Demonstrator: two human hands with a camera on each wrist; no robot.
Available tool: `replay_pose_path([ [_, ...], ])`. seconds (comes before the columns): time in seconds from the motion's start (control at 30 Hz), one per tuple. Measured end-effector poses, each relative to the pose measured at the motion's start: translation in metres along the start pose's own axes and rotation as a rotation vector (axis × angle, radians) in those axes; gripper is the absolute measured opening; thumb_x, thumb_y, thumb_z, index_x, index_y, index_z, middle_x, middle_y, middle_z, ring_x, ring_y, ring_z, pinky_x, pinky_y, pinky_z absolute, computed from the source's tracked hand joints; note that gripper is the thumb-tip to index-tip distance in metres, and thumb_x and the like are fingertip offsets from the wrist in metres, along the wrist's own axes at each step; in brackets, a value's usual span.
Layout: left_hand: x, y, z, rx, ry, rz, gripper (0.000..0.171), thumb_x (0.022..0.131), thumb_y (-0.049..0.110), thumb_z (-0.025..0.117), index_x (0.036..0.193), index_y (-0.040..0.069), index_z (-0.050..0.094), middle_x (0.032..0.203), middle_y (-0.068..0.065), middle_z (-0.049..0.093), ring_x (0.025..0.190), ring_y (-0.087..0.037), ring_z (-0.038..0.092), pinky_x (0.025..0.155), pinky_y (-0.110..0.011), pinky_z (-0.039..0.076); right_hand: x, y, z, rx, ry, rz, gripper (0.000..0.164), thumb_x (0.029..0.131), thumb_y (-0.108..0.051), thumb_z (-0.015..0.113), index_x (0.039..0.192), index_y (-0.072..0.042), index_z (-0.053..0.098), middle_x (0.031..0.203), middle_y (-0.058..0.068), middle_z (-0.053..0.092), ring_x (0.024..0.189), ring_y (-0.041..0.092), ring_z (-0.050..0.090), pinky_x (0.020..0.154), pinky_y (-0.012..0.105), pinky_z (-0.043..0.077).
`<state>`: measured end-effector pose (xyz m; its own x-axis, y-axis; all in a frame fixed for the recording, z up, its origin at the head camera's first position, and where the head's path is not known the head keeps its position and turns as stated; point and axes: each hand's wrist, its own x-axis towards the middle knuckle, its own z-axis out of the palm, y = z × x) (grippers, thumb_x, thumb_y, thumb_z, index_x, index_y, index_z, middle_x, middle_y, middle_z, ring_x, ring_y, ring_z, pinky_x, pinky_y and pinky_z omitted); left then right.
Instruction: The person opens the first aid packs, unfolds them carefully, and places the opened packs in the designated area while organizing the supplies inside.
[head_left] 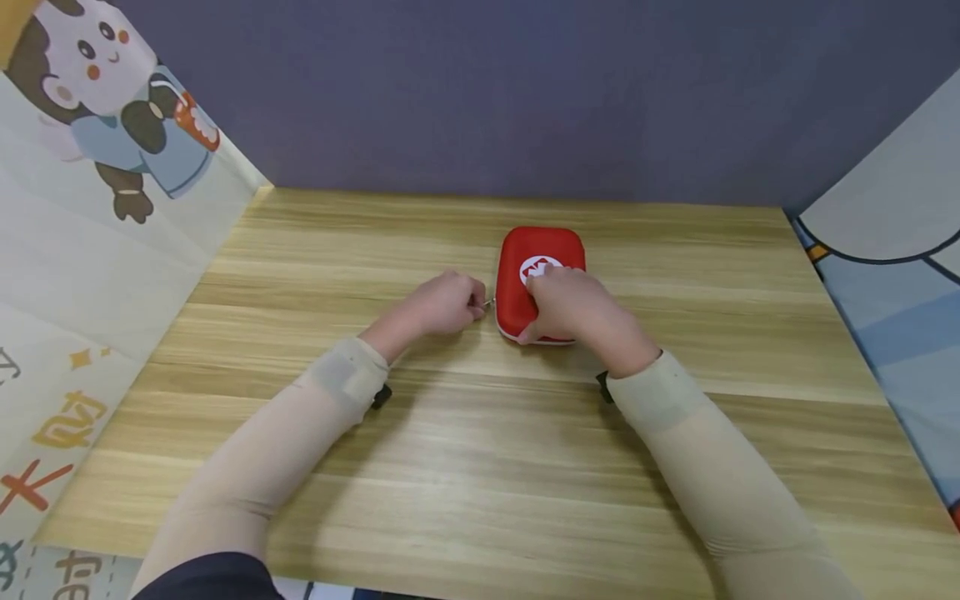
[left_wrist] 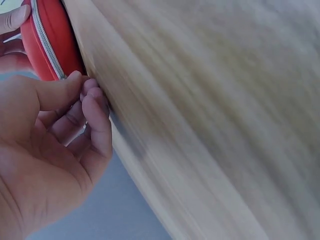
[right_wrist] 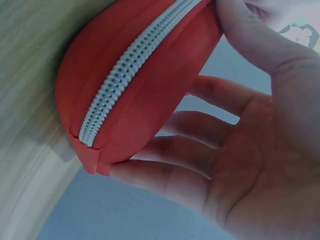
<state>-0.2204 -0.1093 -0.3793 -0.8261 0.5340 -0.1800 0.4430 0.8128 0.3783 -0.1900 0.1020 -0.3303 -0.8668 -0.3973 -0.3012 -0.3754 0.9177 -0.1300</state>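
Note:
A red zippered case (head_left: pixel 521 246) with a round white emblem (head_left: pixel 534 265) lies on the wooden table. At its left side my left hand (head_left: pixel 446 304) pinches the small metal zipper pull (head_left: pixel 489 302) between thumb and fingertips. The left wrist view shows the silver zipper (left_wrist: pixel 44 40) closed along the visible side, its pull mostly hidden by the fingers. My right hand (head_left: pixel 576 308) holds the case from the near right, fingers over the top and thumb at the near edge. Close up in the right wrist view, the zipper teeth (right_wrist: pixel 120 75) are meshed up to a fabric end tab (right_wrist: pixel 92 160).
The wood-grain table (head_left: pixel 480 467) extends around the case on all sides. A dark blue-grey panel (head_left: pixel 480 92) stands behind it, and a printed cartoon sheet (head_left: pixel 97 250) borders the left. Another printed sheet (head_left: pixel 900 275) hangs at the right.

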Motion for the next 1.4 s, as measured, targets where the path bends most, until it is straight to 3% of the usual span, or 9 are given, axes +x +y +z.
replay_pose_path([
  [0.23,-0.004,0.003,0.001,-0.027,-0.033,-0.011,0.013,0.099,0.013,0.069,0.087,0.013,0.069,0.084,-0.002,0.068,0.081,-0.018,0.06,0.077,-0.033,0.051,0.001,0.002,0.0,-0.007,-0.008,0.003,0.046,0.084,-0.047,0.088,0.106,-0.01,0.068,0.101,0.008,0.067,0.099,0.031,0.063,0.09,0.048,0.054],
  [0.63,-0.014,0.011,0.003,-0.041,-0.029,-0.043,0.011,0.098,0.013,0.071,0.088,0.013,0.073,0.088,-0.003,0.073,0.083,-0.019,0.064,0.078,-0.034,0.054,0.001,0.002,0.001,-0.016,-0.02,0.011,0.046,0.085,-0.048,0.086,0.108,-0.012,0.068,0.102,0.008,0.066,0.099,0.03,0.063,0.09,0.048,0.054],
  [0.93,-0.022,0.015,0.007,-0.068,-0.044,-0.046,0.016,0.098,0.014,0.073,0.082,0.014,0.069,0.08,-0.001,0.066,0.075,-0.016,0.058,0.071,-0.03,0.048,-0.001,0.001,0.001,-0.018,-0.002,0.002,0.053,0.086,-0.049,0.085,0.119,-0.01,0.069,0.112,0.011,0.067,0.106,0.033,0.063,0.096,0.051,0.054],
  [1.1,-0.027,0.021,0.01,-0.058,-0.027,-0.044,0.013,0.097,0.013,0.073,0.083,0.014,0.071,0.082,-0.001,0.069,0.076,-0.016,0.06,0.07,-0.03,0.051,-0.002,0.002,0.001,-0.025,-0.01,-0.002,0.059,0.088,-0.048,0.084,0.129,-0.009,0.068,0.118,0.014,0.067,0.111,0.035,0.064,0.098,0.053,0.054],
  [1.4,-0.034,0.031,0.012,-0.002,0.005,0.02,0.016,0.093,0.014,0.077,0.077,0.014,0.075,0.08,0.001,0.072,0.076,-0.016,0.062,0.074,-0.034,0.052,-0.005,0.003,0.001,-0.045,-0.019,-0.006,0.073,0.09,-0.051,0.081,0.146,-0.009,0.061,0.141,0.022,0.063,0.126,0.043,0.062,0.107,0.057,0.052],
])
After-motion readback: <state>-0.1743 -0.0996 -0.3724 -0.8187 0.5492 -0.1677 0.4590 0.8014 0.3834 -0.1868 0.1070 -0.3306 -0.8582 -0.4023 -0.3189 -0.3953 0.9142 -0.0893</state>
